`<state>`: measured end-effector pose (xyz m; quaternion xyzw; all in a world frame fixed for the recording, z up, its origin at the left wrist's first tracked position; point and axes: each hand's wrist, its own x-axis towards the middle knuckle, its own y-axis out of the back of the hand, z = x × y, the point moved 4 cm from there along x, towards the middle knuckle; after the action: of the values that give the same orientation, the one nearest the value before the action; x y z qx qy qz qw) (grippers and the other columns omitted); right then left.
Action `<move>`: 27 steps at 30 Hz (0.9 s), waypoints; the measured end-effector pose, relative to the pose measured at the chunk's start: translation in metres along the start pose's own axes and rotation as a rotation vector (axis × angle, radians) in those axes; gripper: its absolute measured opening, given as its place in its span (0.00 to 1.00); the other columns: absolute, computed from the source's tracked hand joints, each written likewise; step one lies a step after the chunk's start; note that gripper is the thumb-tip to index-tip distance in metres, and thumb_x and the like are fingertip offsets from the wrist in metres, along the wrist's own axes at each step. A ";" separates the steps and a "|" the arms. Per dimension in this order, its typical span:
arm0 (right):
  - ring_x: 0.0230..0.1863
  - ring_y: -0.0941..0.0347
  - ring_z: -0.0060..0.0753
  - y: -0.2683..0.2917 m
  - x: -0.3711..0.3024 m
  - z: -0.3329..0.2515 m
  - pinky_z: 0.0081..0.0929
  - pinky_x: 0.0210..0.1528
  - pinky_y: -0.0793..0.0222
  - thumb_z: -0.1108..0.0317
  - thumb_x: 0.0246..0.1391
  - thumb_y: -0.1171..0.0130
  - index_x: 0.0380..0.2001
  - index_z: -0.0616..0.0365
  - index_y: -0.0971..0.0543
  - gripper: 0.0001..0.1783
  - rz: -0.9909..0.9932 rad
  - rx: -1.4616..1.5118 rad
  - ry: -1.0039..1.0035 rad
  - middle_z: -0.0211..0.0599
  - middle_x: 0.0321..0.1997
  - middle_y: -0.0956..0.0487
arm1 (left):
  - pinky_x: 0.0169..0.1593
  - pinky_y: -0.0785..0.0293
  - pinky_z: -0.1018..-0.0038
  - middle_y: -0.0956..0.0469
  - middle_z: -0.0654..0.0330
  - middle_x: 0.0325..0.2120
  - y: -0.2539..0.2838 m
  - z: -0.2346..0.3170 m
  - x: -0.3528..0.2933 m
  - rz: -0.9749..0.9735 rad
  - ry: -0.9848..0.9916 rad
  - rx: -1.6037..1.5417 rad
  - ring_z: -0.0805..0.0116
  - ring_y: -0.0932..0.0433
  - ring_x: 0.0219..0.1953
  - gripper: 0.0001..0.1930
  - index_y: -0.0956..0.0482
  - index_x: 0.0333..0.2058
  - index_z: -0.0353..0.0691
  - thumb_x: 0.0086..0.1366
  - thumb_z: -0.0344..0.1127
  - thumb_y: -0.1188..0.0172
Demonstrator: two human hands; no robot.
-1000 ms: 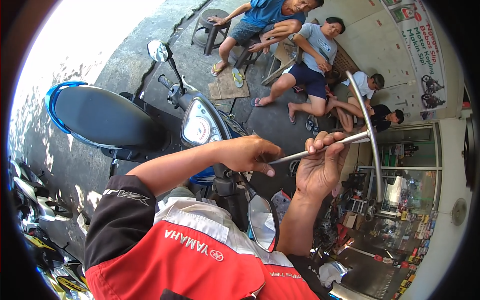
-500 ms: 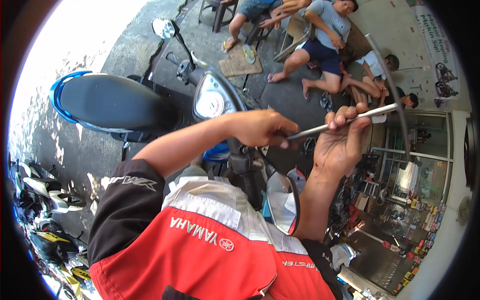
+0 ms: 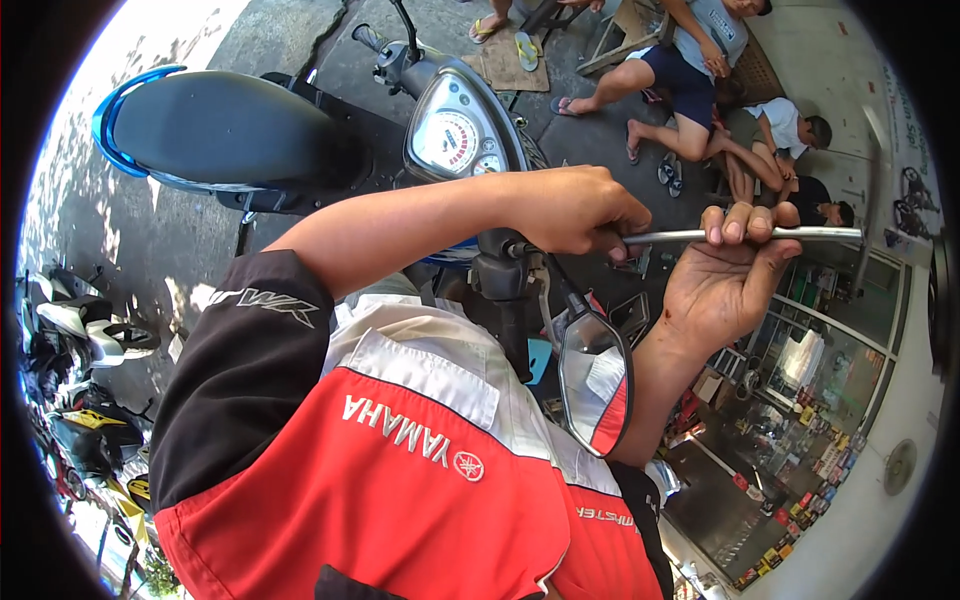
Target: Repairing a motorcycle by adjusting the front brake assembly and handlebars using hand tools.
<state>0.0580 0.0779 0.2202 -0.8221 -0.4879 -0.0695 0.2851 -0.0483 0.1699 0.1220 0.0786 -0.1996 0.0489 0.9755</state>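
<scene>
Metal rod (image 3: 820, 234) swings level

Blue-trimmed scooter (image 3: 300, 140) at left. Left hand (image 3: 585, 215) closes around the rod's left end; right hand (image 3: 730, 285), palm toward the viewer, curls around its middle. It sloped upward moments ago; now it lies level, suggesting both hands are re-angling it.

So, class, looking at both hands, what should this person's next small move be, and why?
Probably ease the left hand off the end of the T-handle wrench: that hand hides the tip, so it cannot be checked, while the right hand grips it farther along and could support it.
</scene>
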 end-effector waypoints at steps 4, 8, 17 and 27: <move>0.32 0.32 0.24 -0.007 0.001 0.002 0.25 0.35 0.38 0.54 0.71 0.47 0.57 0.57 0.29 0.21 -0.017 0.012 -0.030 0.31 0.37 0.25 | 0.37 0.26 0.64 0.18 0.53 0.26 0.009 0.001 0.001 0.014 0.111 0.231 0.53 0.17 0.33 0.11 0.21 0.36 0.36 0.61 0.36 0.31; 0.30 0.36 0.23 -0.003 0.000 0.002 0.25 0.33 0.39 0.55 0.70 0.45 0.57 0.57 0.30 0.22 -0.045 -0.018 0.009 0.30 0.35 0.27 | 0.38 0.26 0.62 0.19 0.53 0.26 0.002 -0.024 -0.007 -0.204 0.134 0.237 0.51 0.18 0.33 0.12 0.21 0.36 0.36 0.63 0.39 0.33; 0.30 0.38 0.22 0.012 0.003 0.002 0.24 0.33 0.40 0.57 0.68 0.43 0.57 0.57 0.30 0.21 0.024 -0.027 0.022 0.30 0.34 0.28 | 0.44 0.26 0.52 0.16 0.46 0.33 -0.008 -0.028 -0.009 -0.357 0.134 0.397 0.43 0.18 0.40 0.17 0.26 0.53 0.35 0.71 0.38 0.43; 0.30 0.36 0.22 0.010 0.008 -0.007 0.25 0.33 0.40 0.57 0.69 0.44 0.57 0.59 0.30 0.21 0.041 -0.088 0.084 0.30 0.34 0.28 | 0.44 0.26 0.51 0.17 0.42 0.32 -0.005 -0.025 -0.005 -0.402 0.195 0.394 0.39 0.19 0.40 0.21 0.29 0.59 0.36 0.73 0.41 0.45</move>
<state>0.0712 0.0767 0.2249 -0.8400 -0.4550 -0.1197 0.2702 -0.0426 0.1694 0.0972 0.2993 -0.0720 -0.0999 0.9462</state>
